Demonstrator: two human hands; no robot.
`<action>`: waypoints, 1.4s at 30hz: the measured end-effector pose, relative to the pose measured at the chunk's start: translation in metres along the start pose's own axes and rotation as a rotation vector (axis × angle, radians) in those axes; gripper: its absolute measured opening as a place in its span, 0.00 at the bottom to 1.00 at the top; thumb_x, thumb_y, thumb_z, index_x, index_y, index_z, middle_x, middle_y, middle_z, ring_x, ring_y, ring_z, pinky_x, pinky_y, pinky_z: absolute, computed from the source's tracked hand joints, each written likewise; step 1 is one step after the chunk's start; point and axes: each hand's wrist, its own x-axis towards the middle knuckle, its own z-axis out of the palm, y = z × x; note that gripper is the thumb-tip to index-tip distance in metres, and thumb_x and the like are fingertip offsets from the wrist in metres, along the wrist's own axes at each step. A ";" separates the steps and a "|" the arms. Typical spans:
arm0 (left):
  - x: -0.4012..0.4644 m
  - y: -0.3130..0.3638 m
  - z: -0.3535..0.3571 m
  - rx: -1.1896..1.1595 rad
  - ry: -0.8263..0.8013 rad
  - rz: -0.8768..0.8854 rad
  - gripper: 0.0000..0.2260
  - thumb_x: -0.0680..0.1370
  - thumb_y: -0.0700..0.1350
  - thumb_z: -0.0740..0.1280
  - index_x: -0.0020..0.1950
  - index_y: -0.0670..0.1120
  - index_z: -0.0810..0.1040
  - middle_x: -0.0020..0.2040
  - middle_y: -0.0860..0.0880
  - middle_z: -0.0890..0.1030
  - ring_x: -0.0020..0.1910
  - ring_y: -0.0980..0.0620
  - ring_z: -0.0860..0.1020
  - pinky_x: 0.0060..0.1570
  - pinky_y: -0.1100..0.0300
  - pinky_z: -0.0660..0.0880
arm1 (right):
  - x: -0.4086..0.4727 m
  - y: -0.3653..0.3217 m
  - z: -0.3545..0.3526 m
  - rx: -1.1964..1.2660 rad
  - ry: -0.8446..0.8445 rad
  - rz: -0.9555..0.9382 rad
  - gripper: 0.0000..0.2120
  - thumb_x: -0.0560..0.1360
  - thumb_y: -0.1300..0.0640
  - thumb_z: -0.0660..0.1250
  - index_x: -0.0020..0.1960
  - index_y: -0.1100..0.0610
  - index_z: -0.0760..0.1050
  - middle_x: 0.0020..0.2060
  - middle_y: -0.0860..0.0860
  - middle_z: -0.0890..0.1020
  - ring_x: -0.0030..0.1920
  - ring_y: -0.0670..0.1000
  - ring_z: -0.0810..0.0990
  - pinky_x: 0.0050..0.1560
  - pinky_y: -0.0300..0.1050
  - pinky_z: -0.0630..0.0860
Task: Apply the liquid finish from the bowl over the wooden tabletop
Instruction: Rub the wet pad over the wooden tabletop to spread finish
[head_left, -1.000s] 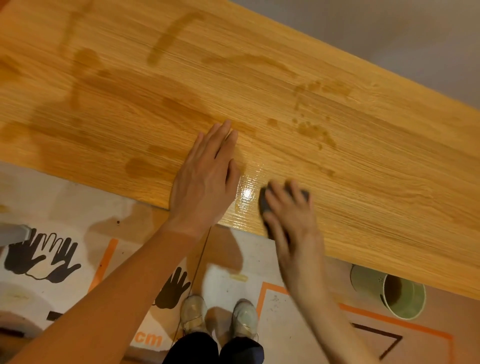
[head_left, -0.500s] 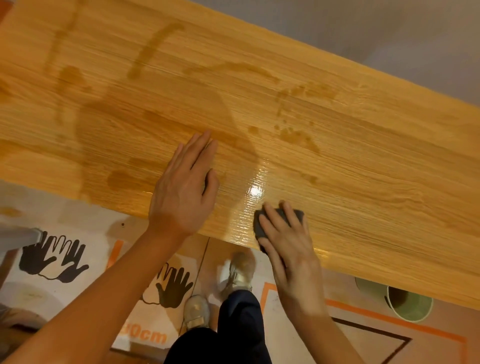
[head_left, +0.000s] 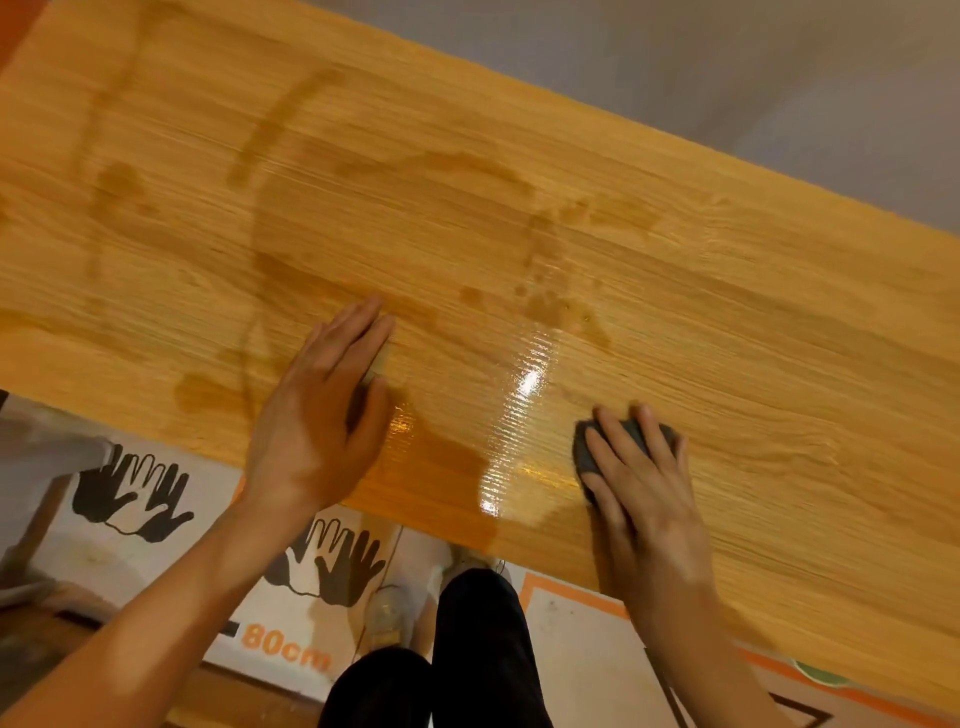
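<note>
The wooden tabletop (head_left: 701, 322) runs across the view with darker wet streaks and a glossy wet patch (head_left: 524, 415) near its front edge. My right hand (head_left: 644, 488) presses a dark grey sponge (head_left: 589, 449) flat on the wood just right of that patch. My left hand (head_left: 322, 415) lies palm down on the tabletop to the left, fingers together and holding nothing. The green bowl (head_left: 818, 674) shows only as a sliver of rim under the table's front edge at lower right.
Printed cardboard sheeting (head_left: 156, 519) with hand symbols and "80cm" covers the floor below the table edge. My dark-trousered legs (head_left: 467, 649) and a shoe stand close to the edge. A grey floor (head_left: 727, 78) lies beyond the far edge.
My right hand has slid the sponge to the right along the front edge, leaving a wider glossy band. The left hand stays flat on the wood. The bowl has almost dropped out of view.
</note>
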 end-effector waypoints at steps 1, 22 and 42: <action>-0.001 0.001 0.000 -0.006 0.006 0.014 0.22 0.82 0.44 0.60 0.76 0.40 0.68 0.78 0.45 0.66 0.79 0.50 0.61 0.79 0.49 0.57 | 0.008 -0.007 0.006 0.006 0.022 0.022 0.18 0.80 0.56 0.57 0.68 0.57 0.72 0.70 0.52 0.72 0.76 0.54 0.59 0.74 0.64 0.52; 0.001 0.006 -0.006 0.030 -0.012 -0.010 0.21 0.82 0.42 0.59 0.76 0.41 0.69 0.78 0.47 0.66 0.79 0.54 0.60 0.79 0.52 0.56 | 0.114 -0.068 0.057 -0.086 0.033 0.030 0.17 0.81 0.57 0.61 0.69 0.58 0.72 0.70 0.55 0.72 0.74 0.60 0.63 0.74 0.62 0.56; 0.127 -0.031 -0.012 0.115 -0.060 0.169 0.21 0.85 0.45 0.58 0.78 0.42 0.66 0.79 0.47 0.64 0.79 0.55 0.59 0.79 0.60 0.49 | 0.146 -0.083 0.062 -0.103 0.014 0.049 0.17 0.82 0.54 0.57 0.69 0.56 0.73 0.70 0.51 0.72 0.75 0.56 0.63 0.75 0.56 0.56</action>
